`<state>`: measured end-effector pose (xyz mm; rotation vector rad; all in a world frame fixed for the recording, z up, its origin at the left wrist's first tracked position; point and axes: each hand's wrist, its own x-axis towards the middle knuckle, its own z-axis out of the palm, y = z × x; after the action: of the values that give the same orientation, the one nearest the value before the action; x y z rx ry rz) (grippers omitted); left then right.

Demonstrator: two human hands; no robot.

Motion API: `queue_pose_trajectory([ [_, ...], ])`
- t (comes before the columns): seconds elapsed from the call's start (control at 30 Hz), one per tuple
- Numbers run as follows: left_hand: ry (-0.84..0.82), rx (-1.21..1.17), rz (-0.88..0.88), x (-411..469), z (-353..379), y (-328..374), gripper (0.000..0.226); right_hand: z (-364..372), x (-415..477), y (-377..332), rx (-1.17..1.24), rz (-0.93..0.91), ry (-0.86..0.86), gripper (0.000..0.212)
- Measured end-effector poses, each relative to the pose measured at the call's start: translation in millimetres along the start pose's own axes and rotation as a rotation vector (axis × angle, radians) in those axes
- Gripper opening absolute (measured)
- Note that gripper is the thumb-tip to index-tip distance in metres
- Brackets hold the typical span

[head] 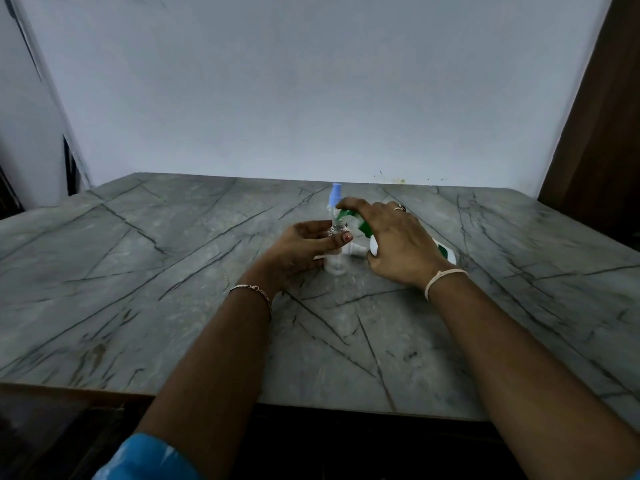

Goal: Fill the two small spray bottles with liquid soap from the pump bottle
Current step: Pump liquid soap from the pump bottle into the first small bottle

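A small clear spray bottle (335, 263) stands uncapped near the table's middle; my left hand (300, 249) grips its upper part. The white pump bottle (445, 252) with a green pump head (349, 216) is tilted over it, the nozzle at the open neck. My right hand (394, 242) holds the pump bottle, fingers curled over the pump head. Just behind stands a second clear spray bottle with a blue cap (335, 197). A white spray top (355, 250) lies on the table between my hands.
The grey marble-patterned table (173, 271) stretches wide to both sides, against a white wall. A dark wooden frame (595, 133) rises at the right. The table's front edge runs below my forearms.
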<state>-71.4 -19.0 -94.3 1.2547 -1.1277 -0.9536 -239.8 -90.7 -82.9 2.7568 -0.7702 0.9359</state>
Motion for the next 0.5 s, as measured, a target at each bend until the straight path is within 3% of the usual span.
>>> queue_pose_trajectory([
  [0.17,0.016,0.049,0.015,-0.6,0.3,0.8,0.04,-0.7,3.3,-6.7,0.067,0.03,0.017,0.065],
  [0.5,0.027,0.023,-0.007,-2.8,1.5,0.7,0.045,-3.5,-1.4,-6.2,0.009,0.031,0.01,0.073],
])
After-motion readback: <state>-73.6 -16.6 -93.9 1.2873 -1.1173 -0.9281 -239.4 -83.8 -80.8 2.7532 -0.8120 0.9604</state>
